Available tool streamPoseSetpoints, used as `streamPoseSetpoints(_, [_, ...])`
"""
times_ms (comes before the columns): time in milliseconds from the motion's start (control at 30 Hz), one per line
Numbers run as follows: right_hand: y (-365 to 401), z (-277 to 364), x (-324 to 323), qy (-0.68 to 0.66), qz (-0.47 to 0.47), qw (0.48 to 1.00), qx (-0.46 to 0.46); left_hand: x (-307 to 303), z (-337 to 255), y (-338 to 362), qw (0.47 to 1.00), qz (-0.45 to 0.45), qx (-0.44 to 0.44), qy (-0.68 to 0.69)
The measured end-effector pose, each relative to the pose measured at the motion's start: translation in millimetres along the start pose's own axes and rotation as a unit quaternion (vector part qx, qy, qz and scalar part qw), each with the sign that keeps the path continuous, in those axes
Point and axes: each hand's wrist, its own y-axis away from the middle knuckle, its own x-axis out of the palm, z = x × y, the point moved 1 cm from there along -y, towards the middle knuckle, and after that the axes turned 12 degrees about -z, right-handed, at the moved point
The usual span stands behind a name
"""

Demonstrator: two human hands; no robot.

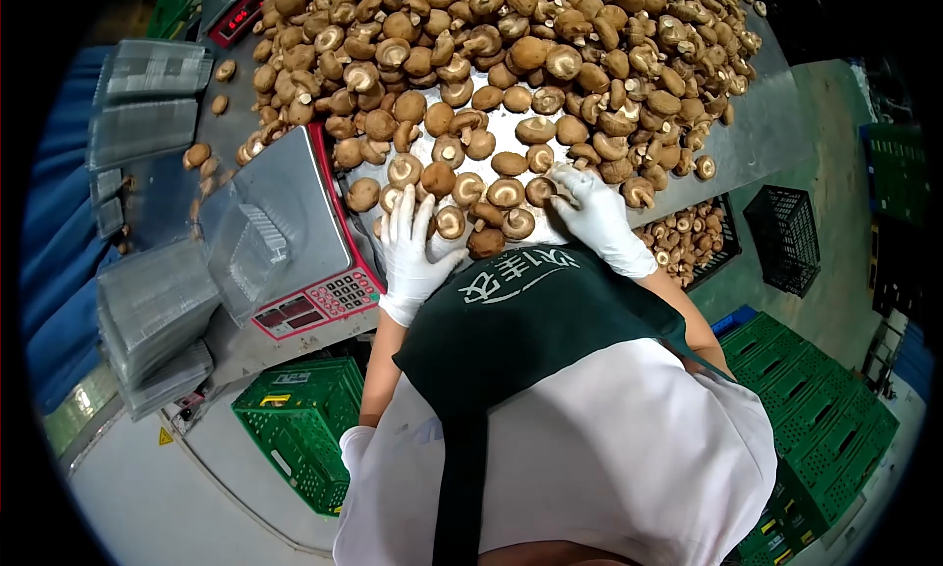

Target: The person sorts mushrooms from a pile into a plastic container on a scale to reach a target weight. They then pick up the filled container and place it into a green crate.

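Note:
In a white glove, my left hand lies over the near left edge of the loose shiitake mushrooms, fingers stretched out and thumb apart. Its fingertips are beside a mushroom, and another mushroom sits just right of the thumb. My right hand, gloved too, rests at the right side of the same group. Its fingers are parted, with the tips close to a mushroom; nothing shows gripped in it. Between both hands several mushrooms lie on the metal tabletop, some showing their pale gills.
A large mushroom heap covers the far table. To the left stand a scale carrying a clear plastic tray and stacked clear trays. A mushroom-filled crate is below right; green crates flank me.

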Motion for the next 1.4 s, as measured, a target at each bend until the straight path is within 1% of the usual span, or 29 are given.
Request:
streamPoseSetpoints(33, [0,-3,-4,0.037,0.032,0.999,0.013,2,-2,2,1.000,0.001,-0.002,0.000])
streamPoseSetpoints(67, [2,-5,-2,0.036,0.034,0.999,0.014,4,-4,3,1.000,0.014,-0.013,-0.014])
streamPoseSetpoints(133, [7,-12,8,0.088,0.019,0.995,0.046,7,-7,1,0.999,0.027,-0.023,-0.030])
streamPoseSetpoints(167, [9,-14,15,0.077,-0.007,0.997,0.027,9,-10,-6,0.998,0.039,0.002,-0.043])
streamPoseSetpoints(200, [8,-15,19,0.077,-0.008,0.997,0.027,12,-14,-11,0.997,0.051,0.028,-0.057])
streamPoseSetpoints(233, [5,-11,23,0.064,-0.024,0.997,0.041,17,-20,-15,0.998,0.049,0.024,-0.044])
streamPoseSetpoints(267, [0,-6,27,0.052,-0.040,0.996,0.055,21,-24,-20,0.996,0.059,0.039,-0.062])
streamPoseSetpoints(333, [-14,4,36,0.076,-0.042,0.994,0.059,28,-26,-30,0.995,0.053,0.039,-0.070])
streamPoseSetpoints(400, [-30,2,51,0.108,-0.017,0.992,0.070,34,-20,-42,0.997,0.019,0.027,-0.074])
streamPoseSetpoints(433, [-39,0,59,0.096,-0.085,0.992,0.018,38,-13,-49,0.995,-0.017,0.024,-0.090])
streamPoseSetpoints(467, [-46,-3,63,0.113,-0.076,0.990,0.027,37,-6,-56,0.995,-0.012,0.005,-0.095])
streamPoseSetpoints(500, [-47,-7,63,0.103,-0.041,0.993,0.048,37,-3,-58,0.995,-0.009,0.006,-0.096])
streamPoseSetpoints(533, [-54,-1,51,0.092,-0.006,0.993,0.068,37,1,-60,0.995,-0.007,0.007,-0.097])
streamPoseSetpoints(600, [-54,3,34,0.051,-0.009,0.992,0.112,39,6,-53,0.996,-0.014,0.046,-0.075])
streamPoseSetpoints(667, [-47,3,5,-0.040,0.017,0.986,0.161,31,8,-45,0.997,-0.022,0.051,-0.062])
streamPoseSetpoints(733, [-33,-12,-20,-0.044,0.025,0.986,0.160,24,16,-35,0.998,-0.061,0.000,-0.018])
streamPoseSetpoints(767, [-26,-18,-39,-0.029,0.068,0.983,0.169,17,16,-32,0.996,-0.085,-0.006,-0.019])
streamPoseSetpoints(800, [-20,-24,-59,-0.015,0.109,0.978,0.176,7,11,-31,0.995,-0.090,-0.037,-0.007])
streamPoseSetpoints(867, [-2,-38,-97,0.087,0.155,0.972,0.153,4,21,-18,0.990,-0.113,-0.089,-0.003])
streamPoseSetpoints(933, [14,-54,-125,0.179,0.231,0.933,0.209,-1,22,-11,0.986,-0.093,-0.136,-0.009])
streamPoseSetpoints(1000, [28,-63,-142,0.258,0.255,0.903,0.229,-5,19,-6,0.984,-0.077,-0.161,0.001])
streamPoseSetpoints(1033, [33,-58,-146,0.280,0.220,0.907,0.226,-6,16,-4,0.985,-0.075,-0.159,0.003])
streamPoseSetpoints(1067, [34,-57,-143,0.281,0.219,0.906,0.228,-7,13,-2,0.985,-0.069,-0.159,0.003])
streamPoseSetpoints(1133, [34,-52,-126,0.256,0.172,0.933,0.185,-9,10,3,0.985,-0.061,-0.159,0.001])
streamPoseSetpoints(1200, [26,-35,-98,0.171,0.155,0.958,0.170,-6,8,8,0.983,-0.043,-0.174,0.029])
streamPoseSetpoints(1233, [23,-29,-78,0.145,0.178,0.956,0.181,-6,5,8,0.980,-0.033,-0.194,0.033])
streamPoseSetpoints(1300, [29,-33,-33,0.132,0.151,0.975,0.096,-2,6,11,0.983,-0.021,-0.181,0.001])
streamPoseSetpoints(1333, [25,-26,-19,0.148,0.181,0.965,0.117,-1,6,13,0.984,-0.011,-0.175,-0.019])
streamPoseSetpoints(1400, [28,-29,9,0.139,0.059,0.984,0.096,-1,8,11,0.984,-0.015,-0.175,-0.024])
